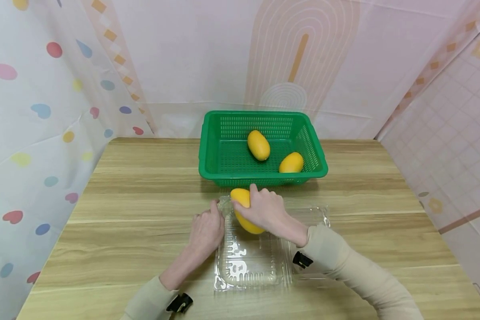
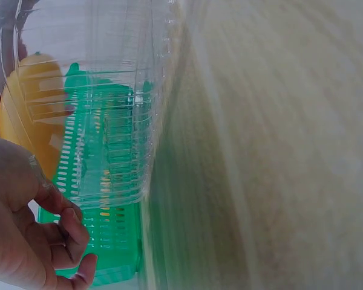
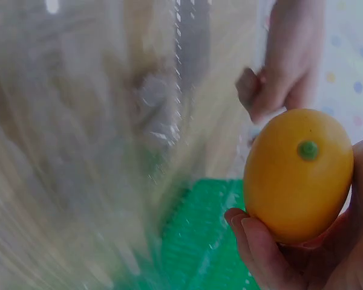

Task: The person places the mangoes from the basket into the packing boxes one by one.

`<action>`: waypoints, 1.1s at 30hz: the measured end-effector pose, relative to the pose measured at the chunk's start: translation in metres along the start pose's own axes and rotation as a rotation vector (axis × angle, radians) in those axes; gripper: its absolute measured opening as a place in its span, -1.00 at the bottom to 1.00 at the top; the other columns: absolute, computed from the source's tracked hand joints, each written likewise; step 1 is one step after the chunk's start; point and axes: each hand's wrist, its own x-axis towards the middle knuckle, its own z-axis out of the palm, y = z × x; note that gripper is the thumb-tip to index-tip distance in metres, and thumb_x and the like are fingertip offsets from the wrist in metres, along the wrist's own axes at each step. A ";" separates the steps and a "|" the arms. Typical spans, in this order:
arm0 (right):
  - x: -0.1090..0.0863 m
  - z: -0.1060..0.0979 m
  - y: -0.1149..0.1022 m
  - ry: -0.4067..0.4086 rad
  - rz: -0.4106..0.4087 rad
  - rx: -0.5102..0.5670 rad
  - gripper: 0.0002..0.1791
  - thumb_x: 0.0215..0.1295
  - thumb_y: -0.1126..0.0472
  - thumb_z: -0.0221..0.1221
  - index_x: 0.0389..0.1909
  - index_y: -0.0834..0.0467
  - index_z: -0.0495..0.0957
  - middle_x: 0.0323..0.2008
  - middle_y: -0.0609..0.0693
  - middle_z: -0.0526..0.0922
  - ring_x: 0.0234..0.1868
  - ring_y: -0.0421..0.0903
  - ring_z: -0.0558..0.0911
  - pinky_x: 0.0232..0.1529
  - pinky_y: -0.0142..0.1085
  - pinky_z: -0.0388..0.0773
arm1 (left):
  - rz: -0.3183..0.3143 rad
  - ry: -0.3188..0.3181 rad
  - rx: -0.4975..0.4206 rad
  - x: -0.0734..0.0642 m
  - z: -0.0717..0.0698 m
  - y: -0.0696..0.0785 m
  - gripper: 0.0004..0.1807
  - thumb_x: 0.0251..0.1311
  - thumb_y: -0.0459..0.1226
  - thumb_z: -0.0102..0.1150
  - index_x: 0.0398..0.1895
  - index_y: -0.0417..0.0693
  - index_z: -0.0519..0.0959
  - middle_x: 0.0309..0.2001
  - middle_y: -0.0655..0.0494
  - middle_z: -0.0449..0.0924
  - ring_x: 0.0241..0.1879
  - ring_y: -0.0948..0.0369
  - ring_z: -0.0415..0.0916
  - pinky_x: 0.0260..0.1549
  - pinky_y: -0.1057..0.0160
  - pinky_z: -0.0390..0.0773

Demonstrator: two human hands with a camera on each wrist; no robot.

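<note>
My right hand (image 1: 267,208) grips a yellow mango (image 1: 250,226) above the far part of a clear plastic clamshell container (image 1: 250,266). In the right wrist view, the fingers curl round the mango (image 3: 296,181), and its green stem end faces the camera. At the container's far left corner, my left hand (image 1: 208,229) pinches the rim between thumb and forefinger. The left wrist view shows this hand (image 2: 30,223) beside the container's ribbed wall (image 2: 109,121), its other fingers loosely curled. The container lies open, its lid (image 1: 308,215) spread to the right, partly under the right forearm.
Just behind the container stands a green plastic basket (image 1: 208,151). Inside it lie two more mangoes, one near the middle (image 1: 258,146) and one at the front right (image 1: 291,163). Patterned cloth (image 1: 184,66) hangs behind and beside the wooden table (image 1: 144,186).
</note>
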 end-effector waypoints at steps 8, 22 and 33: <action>-0.005 0.020 -0.005 -0.087 -0.032 0.034 -0.14 0.27 -0.33 -0.11 0.16 0.41 0.38 -0.70 -0.04 0.38 -0.74 -0.17 0.38 -0.76 -0.36 0.29 | 0.010 0.011 0.003 0.000 0.000 0.000 -0.66 0.28 -0.38 -0.12 0.06 -0.40 0.36 -0.73 0.05 0.37 -0.70 0.16 0.31 -0.53 0.17 0.37; -0.005 0.034 -0.008 -0.111 -0.051 0.092 -0.07 0.28 -0.29 -0.01 0.24 0.52 0.25 -0.82 -0.15 0.22 -0.88 -0.30 0.14 -0.89 -0.49 0.07 | 0.001 0.007 -0.007 0.000 0.001 -0.002 -0.67 0.31 -0.34 -0.13 0.06 -0.38 0.36 -0.73 0.03 0.40 -0.69 0.14 0.36 -0.52 0.14 0.41; -0.003 0.044 -0.007 -0.150 -0.051 0.166 -0.02 0.24 -0.29 0.06 0.30 0.50 0.15 -0.76 -0.09 0.31 -0.87 -0.27 0.24 -0.89 -0.48 0.17 | 0.010 0.009 0.001 0.000 0.000 -0.002 -0.63 0.23 -0.33 0.00 0.05 -0.37 0.35 -0.72 -0.01 0.45 -0.66 0.06 0.46 -0.46 0.05 0.49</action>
